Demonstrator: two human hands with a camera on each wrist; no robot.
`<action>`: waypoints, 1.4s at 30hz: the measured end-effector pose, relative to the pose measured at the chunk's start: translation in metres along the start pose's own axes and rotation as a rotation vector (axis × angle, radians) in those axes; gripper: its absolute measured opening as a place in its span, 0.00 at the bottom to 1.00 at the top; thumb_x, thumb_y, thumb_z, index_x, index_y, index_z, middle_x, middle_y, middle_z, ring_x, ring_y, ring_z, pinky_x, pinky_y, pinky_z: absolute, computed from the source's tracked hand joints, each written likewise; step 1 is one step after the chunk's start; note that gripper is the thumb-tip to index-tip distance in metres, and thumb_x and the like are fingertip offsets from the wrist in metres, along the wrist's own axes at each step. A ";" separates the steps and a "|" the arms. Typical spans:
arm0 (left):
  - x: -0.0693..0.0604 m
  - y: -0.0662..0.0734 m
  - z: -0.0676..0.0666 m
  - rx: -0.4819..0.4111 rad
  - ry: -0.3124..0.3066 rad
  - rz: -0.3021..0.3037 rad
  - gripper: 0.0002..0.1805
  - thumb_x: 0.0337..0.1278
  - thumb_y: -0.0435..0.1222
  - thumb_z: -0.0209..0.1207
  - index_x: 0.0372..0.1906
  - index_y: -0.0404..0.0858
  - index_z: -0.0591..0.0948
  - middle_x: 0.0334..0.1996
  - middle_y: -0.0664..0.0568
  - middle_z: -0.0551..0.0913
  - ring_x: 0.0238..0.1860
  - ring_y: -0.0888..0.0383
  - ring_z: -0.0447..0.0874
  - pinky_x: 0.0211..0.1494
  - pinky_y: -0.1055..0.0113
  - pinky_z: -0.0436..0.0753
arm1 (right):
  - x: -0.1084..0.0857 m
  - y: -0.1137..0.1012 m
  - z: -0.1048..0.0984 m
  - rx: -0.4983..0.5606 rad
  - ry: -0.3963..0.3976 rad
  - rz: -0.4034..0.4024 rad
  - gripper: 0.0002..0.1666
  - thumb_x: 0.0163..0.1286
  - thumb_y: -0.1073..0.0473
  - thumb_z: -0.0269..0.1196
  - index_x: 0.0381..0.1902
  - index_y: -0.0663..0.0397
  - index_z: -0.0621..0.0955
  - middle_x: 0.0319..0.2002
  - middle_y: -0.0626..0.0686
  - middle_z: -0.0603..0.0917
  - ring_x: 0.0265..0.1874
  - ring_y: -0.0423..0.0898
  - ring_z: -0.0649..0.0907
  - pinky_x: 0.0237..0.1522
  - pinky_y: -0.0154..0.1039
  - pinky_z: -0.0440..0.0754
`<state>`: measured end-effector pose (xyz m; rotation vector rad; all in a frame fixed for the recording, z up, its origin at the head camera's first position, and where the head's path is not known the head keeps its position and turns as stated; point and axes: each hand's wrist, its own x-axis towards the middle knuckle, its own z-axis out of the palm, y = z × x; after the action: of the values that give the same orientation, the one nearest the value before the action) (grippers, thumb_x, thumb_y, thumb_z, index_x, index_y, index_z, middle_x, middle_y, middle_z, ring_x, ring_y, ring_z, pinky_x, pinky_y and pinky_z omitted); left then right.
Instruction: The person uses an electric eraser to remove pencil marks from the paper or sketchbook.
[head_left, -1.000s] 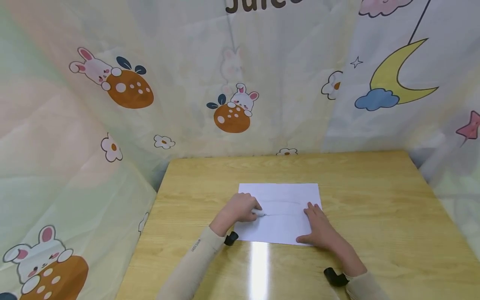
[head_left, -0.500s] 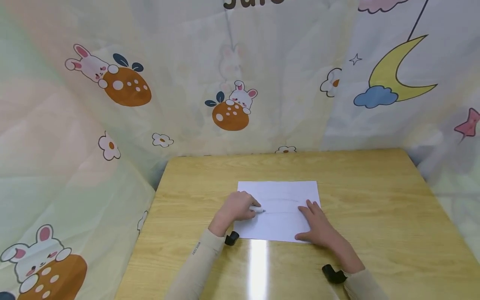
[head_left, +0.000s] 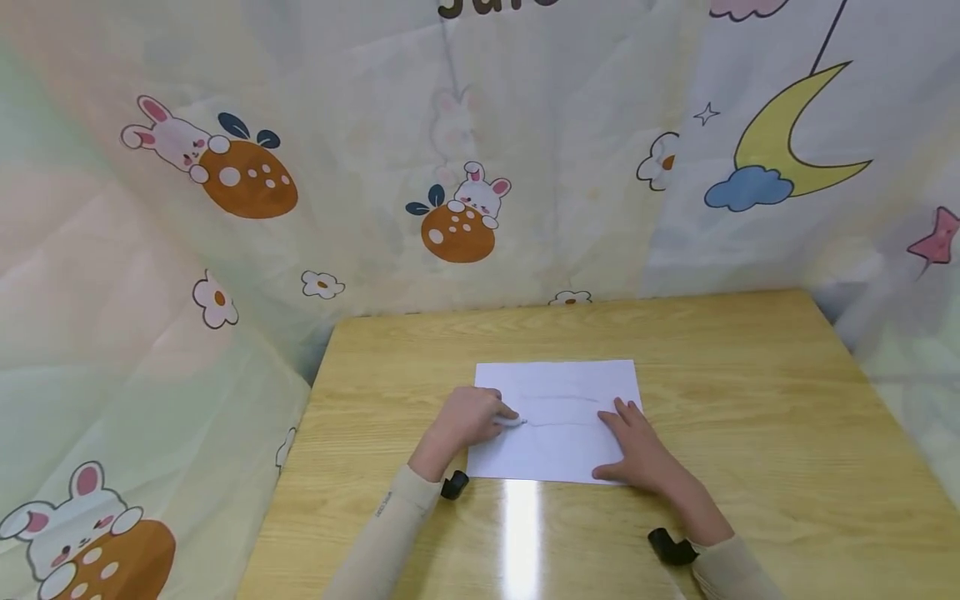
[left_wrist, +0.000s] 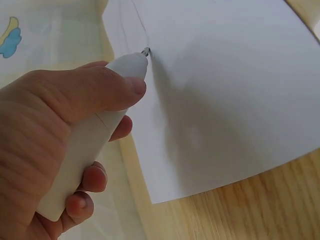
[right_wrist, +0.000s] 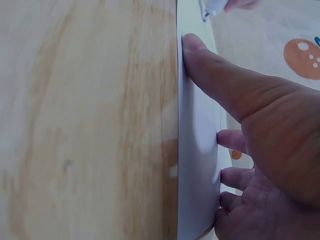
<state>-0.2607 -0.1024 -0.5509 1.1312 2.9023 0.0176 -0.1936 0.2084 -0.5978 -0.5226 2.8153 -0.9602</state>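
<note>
My left hand point(head_left: 467, 417) grips a thick white pen point(left_wrist: 87, 142) with a small metal tip. In the left wrist view the thumb and curled fingers wrap its body, and the tip is at the end of a thin grey line on the white paper point(head_left: 555, 458). Two long, roughly level lines run across the sheet in the head view. My right hand point(head_left: 641, 446) rests on the sheet's right side with its fingers spread. The thumb point(right_wrist: 215, 67) lies by the near edge of the paper in the right wrist view.
The sheet lies on a light wooden table point(head_left: 405, 350). Fabric with rabbits, flowers and a moon point(head_left: 337, 150) hangs behind the table and at its sides. Each wrist wears a black camera mount point(head_left: 670, 547). A bright glare strip crosses the front of the table.
The pen tip has shifted slightly left across the paper, lengthening the lower line a little. The right hand stays on the sheet, its index finger now farther in. The head view has tilted slightly.
</note>
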 end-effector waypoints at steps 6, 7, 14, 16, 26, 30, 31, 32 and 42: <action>0.001 0.004 -0.001 0.027 0.065 0.061 0.16 0.48 0.38 0.70 0.43 0.60 0.89 0.27 0.64 0.77 0.19 0.69 0.64 0.18 0.75 0.64 | -0.001 0.001 -0.001 -0.007 0.001 0.019 0.56 0.46 0.45 0.78 0.67 0.67 0.68 0.70 0.75 0.54 0.69 0.74 0.49 0.63 0.69 0.52; 0.001 0.005 -0.001 0.031 0.067 0.063 0.16 0.47 0.38 0.70 0.43 0.60 0.89 0.27 0.64 0.77 0.19 0.70 0.64 0.18 0.75 0.64 | -0.001 0.001 -0.001 -0.005 0.000 0.017 0.56 0.46 0.45 0.78 0.67 0.67 0.68 0.70 0.75 0.54 0.68 0.74 0.49 0.63 0.69 0.52; 0.003 0.006 0.001 0.069 0.056 0.074 0.18 0.46 0.37 0.70 0.43 0.61 0.88 0.26 0.65 0.76 0.19 0.69 0.66 0.19 0.75 0.64 | 0.000 0.002 -0.002 -0.014 -0.007 0.009 0.55 0.47 0.45 0.78 0.66 0.68 0.67 0.69 0.76 0.54 0.68 0.75 0.49 0.62 0.69 0.52; 0.005 0.007 0.001 0.075 0.053 0.087 0.18 0.47 0.37 0.70 0.43 0.62 0.88 0.26 0.65 0.77 0.19 0.69 0.68 0.19 0.74 0.65 | -0.001 0.001 -0.003 -0.016 -0.007 0.012 0.56 0.47 0.45 0.78 0.66 0.68 0.68 0.69 0.76 0.54 0.68 0.75 0.50 0.62 0.69 0.52; 0.003 0.011 -0.004 0.059 0.031 0.095 0.16 0.49 0.38 0.69 0.43 0.61 0.88 0.27 0.64 0.79 0.22 0.67 0.74 0.22 0.73 0.69 | -0.002 0.001 0.000 -0.011 -0.005 -0.008 0.55 0.47 0.44 0.77 0.66 0.68 0.68 0.69 0.76 0.55 0.68 0.75 0.50 0.62 0.69 0.52; 0.001 0.011 -0.002 0.098 0.060 0.107 0.16 0.51 0.38 0.68 0.44 0.61 0.88 0.27 0.62 0.77 0.21 0.66 0.71 0.20 0.74 0.66 | 0.000 0.001 0.000 -0.004 0.007 -0.014 0.55 0.47 0.45 0.77 0.66 0.68 0.68 0.69 0.76 0.55 0.68 0.75 0.50 0.63 0.69 0.51; 0.001 0.010 -0.001 0.116 0.069 0.107 0.15 0.52 0.38 0.68 0.44 0.61 0.88 0.27 0.62 0.77 0.21 0.66 0.71 0.20 0.74 0.65 | 0.000 0.001 0.000 -0.003 0.005 -0.013 0.55 0.47 0.45 0.77 0.66 0.68 0.68 0.69 0.76 0.54 0.68 0.75 0.49 0.63 0.69 0.51; 0.000 0.010 0.000 0.135 0.080 0.106 0.15 0.53 0.38 0.68 0.44 0.62 0.88 0.27 0.61 0.76 0.21 0.65 0.70 0.19 0.74 0.65 | 0.000 0.001 0.000 0.000 0.004 -0.012 0.55 0.47 0.45 0.77 0.66 0.68 0.68 0.69 0.76 0.54 0.68 0.75 0.50 0.62 0.70 0.51; -0.007 0.010 0.010 0.191 0.133 0.122 0.17 0.52 0.36 0.67 0.44 0.63 0.88 0.27 0.60 0.76 0.20 0.63 0.67 0.19 0.74 0.64 | -0.001 0.002 0.004 0.003 -0.014 0.007 0.56 0.47 0.45 0.78 0.67 0.68 0.67 0.70 0.75 0.54 0.68 0.75 0.49 0.63 0.69 0.51</action>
<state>-0.2492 -0.0998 -0.5601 1.3867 2.9978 -0.1939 -0.1923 0.2082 -0.6025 -0.5168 2.8010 -0.9548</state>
